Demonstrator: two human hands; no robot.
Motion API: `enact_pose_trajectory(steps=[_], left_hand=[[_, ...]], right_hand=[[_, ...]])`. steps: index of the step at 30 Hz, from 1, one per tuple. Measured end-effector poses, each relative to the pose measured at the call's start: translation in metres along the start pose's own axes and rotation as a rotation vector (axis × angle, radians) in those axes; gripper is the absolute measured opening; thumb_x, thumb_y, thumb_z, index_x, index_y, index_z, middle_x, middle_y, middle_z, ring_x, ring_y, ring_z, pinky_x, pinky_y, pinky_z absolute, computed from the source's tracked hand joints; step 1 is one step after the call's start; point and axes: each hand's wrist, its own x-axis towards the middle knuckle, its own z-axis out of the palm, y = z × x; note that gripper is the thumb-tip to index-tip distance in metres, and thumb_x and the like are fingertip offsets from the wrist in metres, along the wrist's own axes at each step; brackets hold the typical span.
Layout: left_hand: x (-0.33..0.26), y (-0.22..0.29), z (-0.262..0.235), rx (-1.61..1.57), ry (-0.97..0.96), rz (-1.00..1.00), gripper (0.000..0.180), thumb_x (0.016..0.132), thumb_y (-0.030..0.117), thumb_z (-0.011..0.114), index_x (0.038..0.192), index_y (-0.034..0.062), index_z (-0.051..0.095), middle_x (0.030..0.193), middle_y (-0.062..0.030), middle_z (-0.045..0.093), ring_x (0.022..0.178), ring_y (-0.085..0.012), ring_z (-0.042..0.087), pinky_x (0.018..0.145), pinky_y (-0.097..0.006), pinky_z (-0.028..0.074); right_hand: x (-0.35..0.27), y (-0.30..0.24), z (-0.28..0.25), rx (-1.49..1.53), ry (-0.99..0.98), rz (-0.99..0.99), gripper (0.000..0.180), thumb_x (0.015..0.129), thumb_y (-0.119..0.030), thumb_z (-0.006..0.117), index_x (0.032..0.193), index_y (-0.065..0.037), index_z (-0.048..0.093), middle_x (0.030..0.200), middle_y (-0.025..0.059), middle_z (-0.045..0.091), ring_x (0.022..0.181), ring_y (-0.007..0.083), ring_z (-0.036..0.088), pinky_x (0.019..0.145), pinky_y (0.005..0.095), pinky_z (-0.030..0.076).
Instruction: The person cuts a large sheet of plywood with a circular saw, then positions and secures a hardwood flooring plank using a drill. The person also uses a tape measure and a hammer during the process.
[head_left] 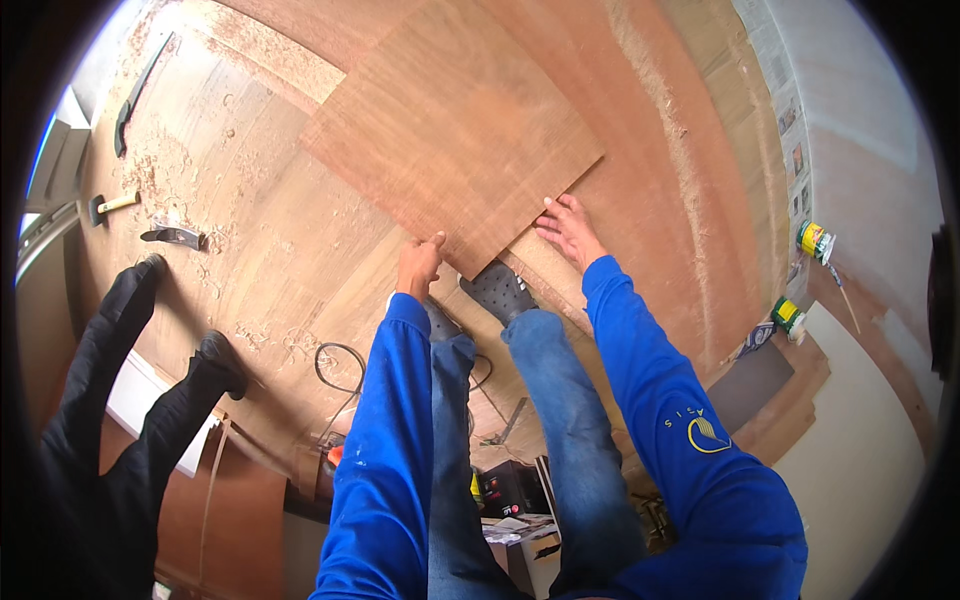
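A square plywood sheet (pixel 440 130) lies tilted in front of me over the wooden floor, its near corner just above my shoe. My left hand (pixel 419 266) is closed on its near left edge, thumb on top and the other fingers mostly hidden. At the near right edge, my right hand (pixel 571 232) grips the sheet with its fingertips, palm partly turned up. Beneath that edge a pale strip (pixel 545 262) shows next to a reddish-brown sheet (pixel 640 250). My shoes (pixel 497 290) stand close to the near corner.
Another person's black-trousered legs (pixel 165 390) stand at the left. Near them lie a hammer (pixel 112 206), a dark curved tool (pixel 174 236) and a long black-handled tool (pixel 140 95). Wood shavings (pixel 150 170) litter the floor. Two green-yellow cans (pixel 815 240) stand by the right wall; a black cable (pixel 340 366) loops near my feet.
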Motion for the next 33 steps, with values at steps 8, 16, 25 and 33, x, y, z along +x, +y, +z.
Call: enact_pose_trajectory(steps=[8,16,25,33], left_hand=[[-0.008,-0.013,-0.018,-0.154,0.023,0.059,0.093,0.1,0.031,0.071,0.165,-0.0008,0.013,0.154,-0.0292,0.05,0.139,-0.0446,0.053,0.102,-0.059,0.051],[0.031,0.001,-0.029,0.01,0.074,0.168,0.05,0.098,0.033,0.071,0.129,-0.0043,0.057,0.122,-0.0227,0.067,0.108,-0.0327,0.067,0.077,-0.045,0.059],[0.054,0.002,-0.034,0.307,0.367,0.265,0.048,0.099,0.033,0.073,0.106,-0.0138,0.067,0.088,-0.0218,0.075,0.069,-0.0287,0.076,0.052,-0.035,0.057],[0.063,-0.016,-0.054,0.121,0.324,0.194,0.041,0.096,0.028,0.075,0.094,-0.0122,0.071,0.074,-0.0191,0.073,0.06,-0.0255,0.073,0.048,-0.036,0.056]], right_hand=[[0.003,-0.004,0.014,-0.029,0.084,0.053,0.073,0.101,-0.026,0.071,0.154,-0.001,0.028,0.143,0.0218,0.051,0.126,0.0382,0.059,0.098,0.0509,0.056],[0.012,0.001,0.016,0.026,0.064,-0.013,0.056,0.097,-0.016,0.075,0.136,-0.002,0.038,0.136,0.0231,0.055,0.119,0.0409,0.064,0.093,0.0531,0.06],[0.0,0.005,0.018,-0.045,0.032,-0.077,0.049,0.095,-0.014,0.077,0.128,-0.005,0.041,0.126,0.0221,0.061,0.112,0.0372,0.067,0.095,0.052,0.059],[0.012,0.043,0.016,-0.33,0.091,-0.203,0.044,0.091,-0.02,0.083,0.118,-0.005,0.052,0.098,0.0128,0.069,0.087,0.0166,0.062,0.069,0.0318,0.05]])
